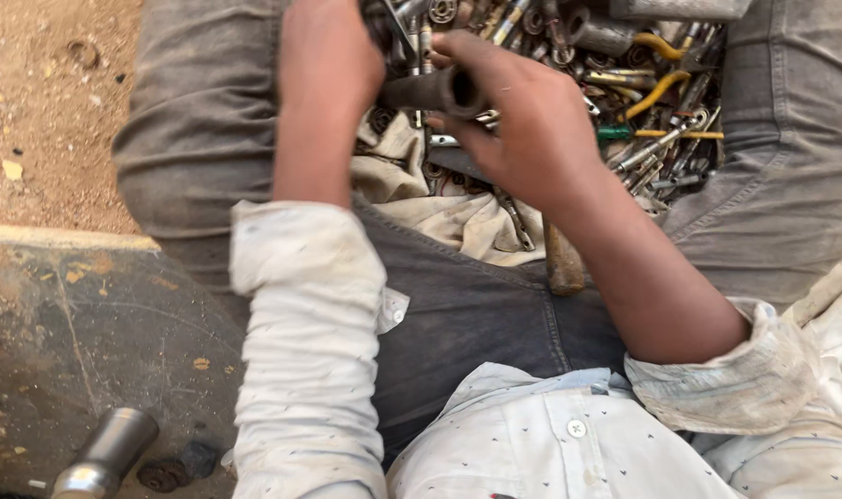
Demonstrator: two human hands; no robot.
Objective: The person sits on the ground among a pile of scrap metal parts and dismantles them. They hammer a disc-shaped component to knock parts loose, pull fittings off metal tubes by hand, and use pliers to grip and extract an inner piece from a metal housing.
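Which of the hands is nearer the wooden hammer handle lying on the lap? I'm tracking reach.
Right. The right hand sits just above the wooden handle, holding a dark socket. The left hand is farther off, up and to the left.

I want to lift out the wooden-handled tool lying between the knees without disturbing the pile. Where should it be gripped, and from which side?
Grip the bare brown wooden handle at its near end, coming from the body side under the right hand. Only that end shows clear on the cloth; its head is hidden among the loose metal tools.
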